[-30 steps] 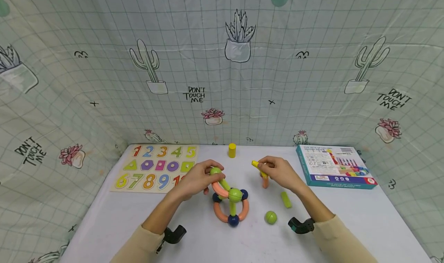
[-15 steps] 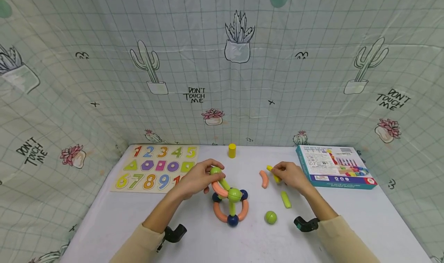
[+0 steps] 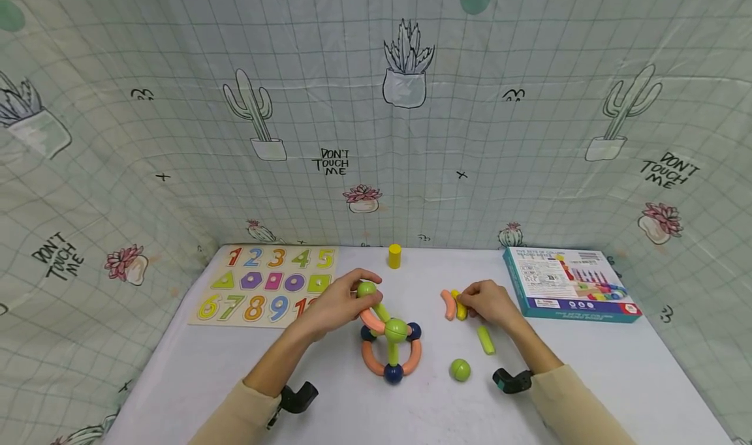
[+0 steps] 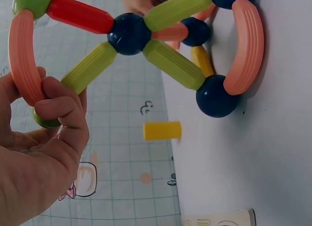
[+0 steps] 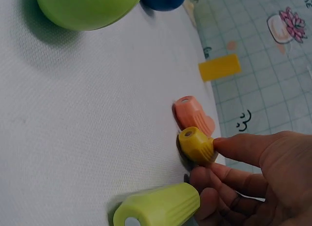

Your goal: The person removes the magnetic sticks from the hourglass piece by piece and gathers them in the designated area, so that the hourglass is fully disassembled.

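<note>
My left hand (image 3: 337,303) pinches a green ball (image 3: 367,289) at the upper corner of a magnetic ball-and-stick structure (image 3: 396,331). In the left wrist view, the structure has dark blue balls (image 4: 129,34), green straight sticks, a red stick (image 4: 80,15) and orange curved sticks (image 4: 247,46). My right hand (image 3: 490,301) pinches a yellow curved stick (image 5: 197,145) lying on the table beside an orange curved stick (image 3: 448,305). Just below that hand lies a loose green stick (image 3: 485,340). Nearer the front sits a loose green ball (image 3: 461,369).
A yellow cylinder (image 3: 395,256) stands at the back of the white table (image 3: 435,412). A number-and-shape board (image 3: 235,272) lies at the back left. At the back right is a toy box (image 3: 570,285). A patterned cloth (image 3: 423,190) hangs behind.
My right hand moved right with the yellow curved stick, then lowered it beside the orange curved stick. My left hand keeps its hold on the structure.
</note>
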`<state>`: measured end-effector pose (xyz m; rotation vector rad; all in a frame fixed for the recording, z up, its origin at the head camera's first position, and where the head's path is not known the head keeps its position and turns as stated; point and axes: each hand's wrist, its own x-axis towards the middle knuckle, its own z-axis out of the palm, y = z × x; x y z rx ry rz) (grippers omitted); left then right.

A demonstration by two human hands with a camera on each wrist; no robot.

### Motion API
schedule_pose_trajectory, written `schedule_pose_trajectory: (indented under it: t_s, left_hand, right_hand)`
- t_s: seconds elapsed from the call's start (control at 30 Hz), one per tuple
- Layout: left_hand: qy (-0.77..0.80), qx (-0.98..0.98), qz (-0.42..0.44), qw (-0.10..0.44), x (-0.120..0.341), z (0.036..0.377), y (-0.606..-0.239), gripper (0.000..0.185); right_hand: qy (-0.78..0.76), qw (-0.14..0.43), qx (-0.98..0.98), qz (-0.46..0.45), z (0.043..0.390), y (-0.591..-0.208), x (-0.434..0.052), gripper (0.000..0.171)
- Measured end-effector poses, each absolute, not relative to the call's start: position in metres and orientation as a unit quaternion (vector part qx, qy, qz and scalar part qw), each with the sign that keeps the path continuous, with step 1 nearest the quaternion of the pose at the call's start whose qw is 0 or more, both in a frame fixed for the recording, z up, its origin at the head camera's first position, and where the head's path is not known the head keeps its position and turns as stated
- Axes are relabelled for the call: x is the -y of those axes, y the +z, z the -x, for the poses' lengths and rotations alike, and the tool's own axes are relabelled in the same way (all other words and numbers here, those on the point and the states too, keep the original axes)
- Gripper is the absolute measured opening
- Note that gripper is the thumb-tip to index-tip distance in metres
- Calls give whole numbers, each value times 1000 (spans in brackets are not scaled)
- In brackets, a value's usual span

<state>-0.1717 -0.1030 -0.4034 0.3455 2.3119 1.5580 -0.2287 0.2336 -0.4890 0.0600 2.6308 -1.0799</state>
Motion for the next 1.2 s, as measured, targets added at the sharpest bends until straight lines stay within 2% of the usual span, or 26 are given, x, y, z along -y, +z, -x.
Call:
schedule_pose_trajectory:
  t_s: [0.33, 0.47, 0.57, 0.67, 0.93, 1.2]
  left_hand:
    - [565, -796, -126, 179, 107, 168, -402, 53]
    - [572, -790, -122, 185, 109, 168, -402, 56]
    - [571, -791, -118, 185, 109, 168, -403, 58]
    - [570, -793, -111, 184, 109, 170, -403, 59]
    - [582, -783, -103, 194, 113, 172, -403, 60]
    - [592, -765, -122, 220, 111, 173, -405, 64]
  right_hand:
    - [-364, 133, -922, -13, 229, -490, -229, 33]
    - [-336, 91, -937, -9, 226, -484, -224, 36]
    - [-341, 42, -939, 29, 224, -474, -214, 32]
    - [-382, 21, -919, 95, 219, -457, -195, 27]
    - [-467, 70, -832, 291, 204, -408, -140, 27]
    - [-423, 100, -810, 393, 204, -406, -112, 41]
